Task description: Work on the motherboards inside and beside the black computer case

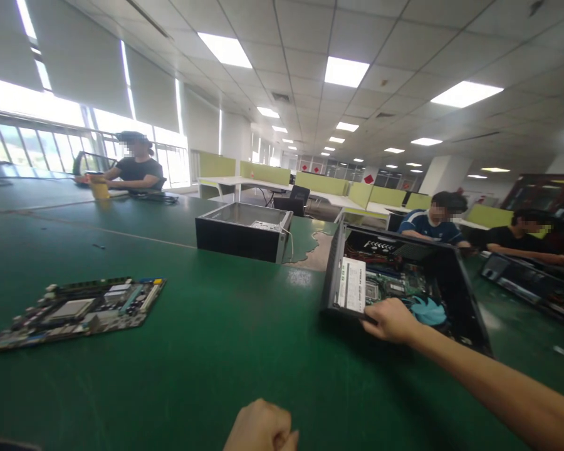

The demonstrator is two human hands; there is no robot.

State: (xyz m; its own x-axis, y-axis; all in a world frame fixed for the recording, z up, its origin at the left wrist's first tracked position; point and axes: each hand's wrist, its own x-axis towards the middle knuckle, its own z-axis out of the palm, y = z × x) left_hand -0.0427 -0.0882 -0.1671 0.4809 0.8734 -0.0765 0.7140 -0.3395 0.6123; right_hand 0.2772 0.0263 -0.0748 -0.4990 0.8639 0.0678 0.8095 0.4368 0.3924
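My right hand (391, 321) grips the near edge of an open black computer case (455, 282), its fingers wrapped over the rim. The case is tilted on the table, its open side facing me. A power supply with a white label (352, 285), a green circuit board (395, 287) and a light-blue fan (427, 310) show inside it. At the bottom of the view, my left hand (262, 426) is curled into a fist over the table, with no object visible in it. A bare motherboard (89, 313) lies to the left, apart from both hands.
Farther back on the green table (207, 326) sits another computer case (239, 241), near a torn patch of tabletop (314, 250). One person (141, 166) sits at the far left by a yellow container (98, 186). Two others sit at right, beside another open case (529, 285).
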